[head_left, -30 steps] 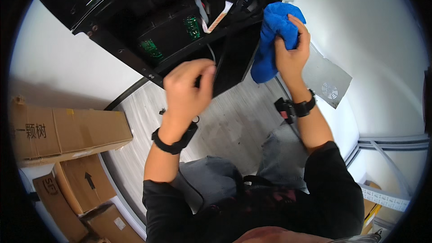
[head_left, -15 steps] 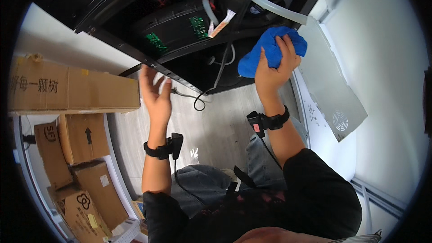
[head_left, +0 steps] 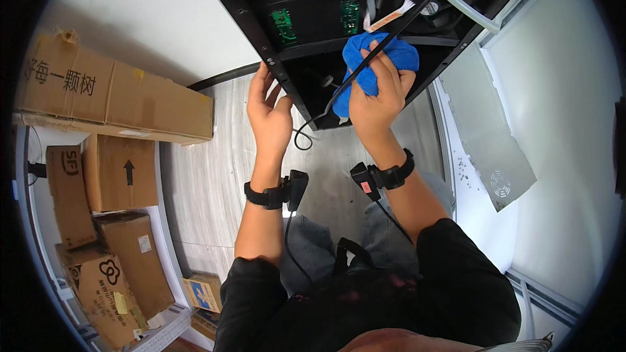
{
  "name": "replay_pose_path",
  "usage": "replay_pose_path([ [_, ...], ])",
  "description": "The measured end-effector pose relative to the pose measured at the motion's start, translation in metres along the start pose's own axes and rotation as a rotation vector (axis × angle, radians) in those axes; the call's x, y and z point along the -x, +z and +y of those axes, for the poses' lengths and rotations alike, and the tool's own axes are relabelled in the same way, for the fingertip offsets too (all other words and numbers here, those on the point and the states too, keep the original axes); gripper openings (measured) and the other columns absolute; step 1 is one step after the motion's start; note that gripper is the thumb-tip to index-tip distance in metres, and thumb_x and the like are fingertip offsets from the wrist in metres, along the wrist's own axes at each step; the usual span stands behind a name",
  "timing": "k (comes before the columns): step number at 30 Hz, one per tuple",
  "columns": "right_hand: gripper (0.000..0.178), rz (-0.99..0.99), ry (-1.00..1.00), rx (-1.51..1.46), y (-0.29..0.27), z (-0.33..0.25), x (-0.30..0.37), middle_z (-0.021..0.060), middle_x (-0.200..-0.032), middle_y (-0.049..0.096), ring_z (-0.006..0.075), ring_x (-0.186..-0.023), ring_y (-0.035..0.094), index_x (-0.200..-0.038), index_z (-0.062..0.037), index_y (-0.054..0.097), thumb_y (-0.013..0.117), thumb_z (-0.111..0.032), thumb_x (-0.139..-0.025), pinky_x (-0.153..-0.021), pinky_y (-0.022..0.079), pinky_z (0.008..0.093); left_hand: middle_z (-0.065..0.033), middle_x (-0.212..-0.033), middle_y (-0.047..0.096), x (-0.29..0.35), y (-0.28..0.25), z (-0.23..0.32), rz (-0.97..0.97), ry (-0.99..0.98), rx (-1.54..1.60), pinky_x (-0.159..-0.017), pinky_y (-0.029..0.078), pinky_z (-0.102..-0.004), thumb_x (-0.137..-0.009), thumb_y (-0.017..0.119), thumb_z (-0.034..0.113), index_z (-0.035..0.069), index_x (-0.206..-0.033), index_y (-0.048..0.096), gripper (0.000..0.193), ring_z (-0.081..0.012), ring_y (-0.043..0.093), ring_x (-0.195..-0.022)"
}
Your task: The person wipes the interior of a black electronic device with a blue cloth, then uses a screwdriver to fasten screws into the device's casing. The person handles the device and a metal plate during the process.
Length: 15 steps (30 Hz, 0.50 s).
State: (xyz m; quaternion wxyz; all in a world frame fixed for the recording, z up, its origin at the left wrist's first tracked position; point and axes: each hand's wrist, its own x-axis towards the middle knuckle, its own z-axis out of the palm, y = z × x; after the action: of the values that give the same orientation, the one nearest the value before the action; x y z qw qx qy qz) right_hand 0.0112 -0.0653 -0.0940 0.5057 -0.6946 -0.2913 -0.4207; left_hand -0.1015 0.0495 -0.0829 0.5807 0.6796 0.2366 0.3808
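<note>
While I looked down over my knees, my right hand (head_left: 377,101) was closed around 1 bunched blue cloth (head_left: 372,65), fingers curled over its top and pressing it against the open side of 1 black computer case (head_left: 306,19). 1 thin black cable (head_left: 339,88) ran slantwise across the cloth and my knuckles, then looped down off the case's lower edge toward the floor. My left hand (head_left: 268,114) was open, fingers spread and pointing up, gripping nothing; its fingertips rested against the case's black frame edge (head_left: 261,42), just beside the cloth hand. Inside the case I could count 2 small green circuit boards (head_left: 282,21), side by side on a dark block, and 1 flat white ribbon with an orange stripe (head_left: 390,14) above the cloth. I wore 2 black wrist straps, 1 on each wrist (head_left: 266,195), each with a small black unit attached. On the pale wall to my right leaned 1 grey metal side panel (head_left: 489,137) with a round vent pattern. To my left stood at least 5 brown cardboard boxes (head_left: 117,101), the longest lying against the wall and the others stacked near it. Pale wood-grain flooring (head_left: 208,176) lay between the boxes and my legs.
</note>
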Motion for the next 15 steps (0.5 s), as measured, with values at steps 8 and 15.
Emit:
replay_pose_path([
  [8,0.041,-0.06,0.017,-0.058,0.006,-0.015,0.007,0.0028,-0.115,0.068,0.0226,-0.093,0.053,-0.104,-0.0064,0.067,0.076,0.004,-0.066,-0.079,0.043,0.0317,-0.0144,-0.128,0.052,-0.005,-0.002,0.005,0.014,0.027,-0.02,-0.098,0.047,-0.0376,-0.074,0.043,-0.014,0.001,-0.134,0.049,0.062,-0.0247,0.052,-0.121],
  [15,0.042,0.124,0.256,0.056,-0.058,0.029,-0.013,0.0098,-0.106,0.066,0.024,-0.095,0.061,-0.111,-0.0067,0.065,0.073,0.007,-0.072,-0.087,0.046,0.0327,-0.012,-0.117,0.061,-0.013,-0.011,0.002,0.031,-0.037,0.088,-0.09,0.048,-0.0317,-0.077,0.047,-0.01,0.001,-0.125,0.056,0.05,-0.0219,0.055,-0.116],
])
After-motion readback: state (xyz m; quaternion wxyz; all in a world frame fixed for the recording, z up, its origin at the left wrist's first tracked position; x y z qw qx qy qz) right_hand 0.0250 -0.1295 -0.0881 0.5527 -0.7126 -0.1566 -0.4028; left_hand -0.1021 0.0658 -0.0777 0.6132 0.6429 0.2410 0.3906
